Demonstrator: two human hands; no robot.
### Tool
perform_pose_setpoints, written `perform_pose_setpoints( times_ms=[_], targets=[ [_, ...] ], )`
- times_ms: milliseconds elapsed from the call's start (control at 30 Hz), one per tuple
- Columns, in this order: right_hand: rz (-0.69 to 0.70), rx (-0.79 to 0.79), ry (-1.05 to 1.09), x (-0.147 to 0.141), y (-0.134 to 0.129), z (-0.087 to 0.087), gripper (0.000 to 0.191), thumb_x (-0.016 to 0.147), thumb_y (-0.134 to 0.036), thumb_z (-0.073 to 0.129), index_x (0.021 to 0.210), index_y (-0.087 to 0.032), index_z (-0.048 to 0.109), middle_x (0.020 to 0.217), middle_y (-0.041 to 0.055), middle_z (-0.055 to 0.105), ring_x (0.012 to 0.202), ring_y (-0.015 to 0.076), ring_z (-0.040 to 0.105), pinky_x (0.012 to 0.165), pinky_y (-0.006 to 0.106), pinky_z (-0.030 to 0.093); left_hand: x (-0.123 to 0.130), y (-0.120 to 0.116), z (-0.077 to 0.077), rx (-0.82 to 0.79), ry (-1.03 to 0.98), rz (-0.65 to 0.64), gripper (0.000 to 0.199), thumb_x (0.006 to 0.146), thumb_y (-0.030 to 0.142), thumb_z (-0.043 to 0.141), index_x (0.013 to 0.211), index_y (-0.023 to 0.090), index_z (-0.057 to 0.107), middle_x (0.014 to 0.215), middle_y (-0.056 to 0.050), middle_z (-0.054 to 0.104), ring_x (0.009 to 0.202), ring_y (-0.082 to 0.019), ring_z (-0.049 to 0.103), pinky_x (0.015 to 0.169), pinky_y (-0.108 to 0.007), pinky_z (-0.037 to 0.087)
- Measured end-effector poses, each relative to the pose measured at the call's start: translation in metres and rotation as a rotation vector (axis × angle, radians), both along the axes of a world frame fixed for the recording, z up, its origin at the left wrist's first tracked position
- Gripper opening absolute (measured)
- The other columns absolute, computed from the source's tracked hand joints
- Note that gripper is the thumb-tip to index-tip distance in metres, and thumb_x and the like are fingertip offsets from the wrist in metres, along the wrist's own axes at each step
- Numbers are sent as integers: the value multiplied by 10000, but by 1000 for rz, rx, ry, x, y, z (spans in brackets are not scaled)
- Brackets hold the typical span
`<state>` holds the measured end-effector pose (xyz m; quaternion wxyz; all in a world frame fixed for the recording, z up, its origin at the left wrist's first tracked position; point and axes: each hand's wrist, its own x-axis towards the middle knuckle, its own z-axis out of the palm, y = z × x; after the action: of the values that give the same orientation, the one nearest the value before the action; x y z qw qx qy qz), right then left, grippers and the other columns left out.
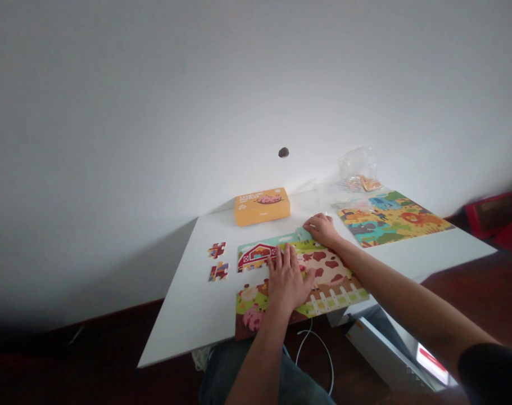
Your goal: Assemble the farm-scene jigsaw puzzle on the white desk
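Note:
A farm jigsaw puzzle (pixel 327 275) with a cow, a red barn, a pig and a white fence lies near the table's front edge. A gap shows in it at the left, below the barn. My left hand (pixel 290 281) rests flat on its middle, fingers spread. At the top edge of the puzzle, the curled fingers of my right hand (pixel 322 228) are on a light-blue puzzle piece (pixel 302 234); the fingertips are partly hidden. To the left lie two loose puzzle pieces, one upper (pixel 217 250) and one lower (pixel 219 271).
An orange puzzle box (pixel 262 207) stands at the back of the white table (pixel 184 304). At the right lie a jungle animal puzzle (pixel 397 219) and a clear plastic bag (pixel 357 169) with pieces inside. A white cable (pixel 323 343) hangs below the front edge.

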<state>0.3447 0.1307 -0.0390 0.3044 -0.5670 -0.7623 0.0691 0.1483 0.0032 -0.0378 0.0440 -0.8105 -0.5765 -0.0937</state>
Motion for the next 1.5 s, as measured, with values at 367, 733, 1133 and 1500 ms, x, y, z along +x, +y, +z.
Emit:
perform_pose_setpoints(
  times_ms=[367,733,1133,1500],
  targets=[
    [-38,5,-9,4,1,-2,268,957,-344,484,978,-238,729,992,61,729,985,239,530,914,388,297,1,0,-2,-3,-24,10,841,924,663,177,1533,88,252,1617,-123,186,1486,-353,135,1183,-576,139],
    [-2,-92,-8,4,1,0,281,931,-362,520,1095,-274,730,1074,58,726,1074,269,540,943,410,321,0,0,0,-10,-10,1,848,920,670,173,1535,91,250,1616,-125,195,1492,-354,105,1188,-570,123],
    [47,-58,7,5,0,-1,269,928,-360,519,1014,-260,753,1019,54,736,1032,252,540,983,426,306,0,-1,4,-18,-2,4,833,926,654,208,1534,86,250,1606,-136,226,1490,-352,113,1189,-563,136],
    [-39,9,-37,6,-6,3,271,931,-323,519,1104,-282,724,1126,84,634,1072,256,507,946,421,341,1,-1,2,-12,-5,10,807,935,631,208,1526,86,270,1613,-119,211,1483,-362,131,1188,-570,134]
  ],
)
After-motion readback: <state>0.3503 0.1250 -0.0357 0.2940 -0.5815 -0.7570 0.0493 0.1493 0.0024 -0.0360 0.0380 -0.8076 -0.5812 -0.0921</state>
